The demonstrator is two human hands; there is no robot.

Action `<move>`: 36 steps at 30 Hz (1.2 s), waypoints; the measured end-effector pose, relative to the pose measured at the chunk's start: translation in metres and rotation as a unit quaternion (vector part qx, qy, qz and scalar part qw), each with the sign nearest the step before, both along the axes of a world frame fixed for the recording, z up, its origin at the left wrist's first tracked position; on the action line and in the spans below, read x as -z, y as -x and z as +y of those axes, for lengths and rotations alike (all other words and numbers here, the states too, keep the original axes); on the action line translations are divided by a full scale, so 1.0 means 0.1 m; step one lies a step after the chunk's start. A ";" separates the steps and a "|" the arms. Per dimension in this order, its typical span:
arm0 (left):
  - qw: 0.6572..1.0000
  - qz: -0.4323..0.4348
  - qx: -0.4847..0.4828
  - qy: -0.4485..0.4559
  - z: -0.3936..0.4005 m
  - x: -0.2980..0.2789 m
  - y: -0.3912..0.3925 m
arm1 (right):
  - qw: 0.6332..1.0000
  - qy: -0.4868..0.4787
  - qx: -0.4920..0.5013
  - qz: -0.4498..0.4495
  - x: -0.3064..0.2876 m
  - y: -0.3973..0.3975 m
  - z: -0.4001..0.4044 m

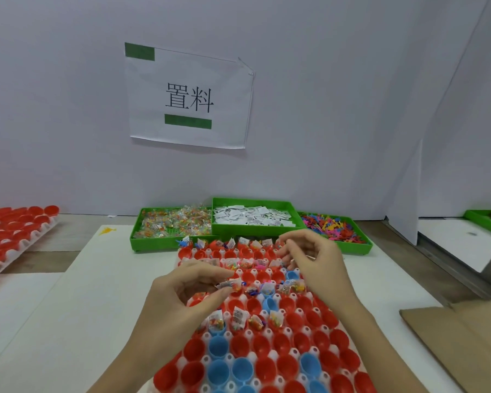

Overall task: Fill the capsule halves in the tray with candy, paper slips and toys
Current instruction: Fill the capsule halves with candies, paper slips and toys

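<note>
our left hand (182, 290) pinching a candy packet (230, 284) at its fingertips, capsule tray (267, 333) just under; right hand (309, 259) fingers curled, we can't tell if it's holding anything

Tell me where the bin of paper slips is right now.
In the head view, the bin of paper slips sits at the table's far edge, between the candy bin and the toy bin.

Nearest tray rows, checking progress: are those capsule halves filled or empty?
Empty. The red and blue capsule halves nearest the camera show bare insides, while rows farther up the tray hold packets.
</note>
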State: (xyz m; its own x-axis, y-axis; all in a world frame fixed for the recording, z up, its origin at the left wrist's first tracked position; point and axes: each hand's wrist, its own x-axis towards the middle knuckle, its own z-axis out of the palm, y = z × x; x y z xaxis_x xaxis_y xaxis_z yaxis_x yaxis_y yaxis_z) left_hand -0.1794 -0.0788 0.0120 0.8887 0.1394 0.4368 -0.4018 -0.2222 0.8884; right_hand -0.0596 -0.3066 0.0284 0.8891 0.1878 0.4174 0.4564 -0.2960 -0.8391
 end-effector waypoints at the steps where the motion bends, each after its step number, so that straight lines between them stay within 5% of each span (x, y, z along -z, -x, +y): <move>1: 1.000 -0.001 0.000 -0.001 0.01 0.00 0.00 | 1.000 0.005 0.030 -0.002 0.01 -0.09 -0.03; 9: 1.000 -0.002 -0.011 0.001 0.07 0.01 -0.03 | 0.946 0.198 0.256 -0.008 0.05 -1.25 -0.35; 17: 1.000 -0.007 -0.016 0.004 0.12 0.01 -0.05 | 0.903 0.394 0.150 0.083 0.14 -1.78 -0.47; 26: 1.000 -0.012 -0.024 0.009 0.15 -0.03 -0.06 | 0.898 0.394 0.187 0.055 0.21 -1.83 -0.42; 36: 1.000 0.003 -0.012 -0.004 0.07 0.00 -0.04 | 0.958 0.161 0.239 0.001 0.27 -1.44 -0.47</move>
State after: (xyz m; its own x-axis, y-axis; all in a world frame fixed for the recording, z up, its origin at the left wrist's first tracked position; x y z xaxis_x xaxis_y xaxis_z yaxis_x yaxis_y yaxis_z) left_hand -0.1753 -0.0718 0.0124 0.8881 0.1564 0.4323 -0.3906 -0.2391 0.8890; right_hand 0.0847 -0.3537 0.0017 0.9067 -0.1218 0.4039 0.2029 -0.7135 -0.6706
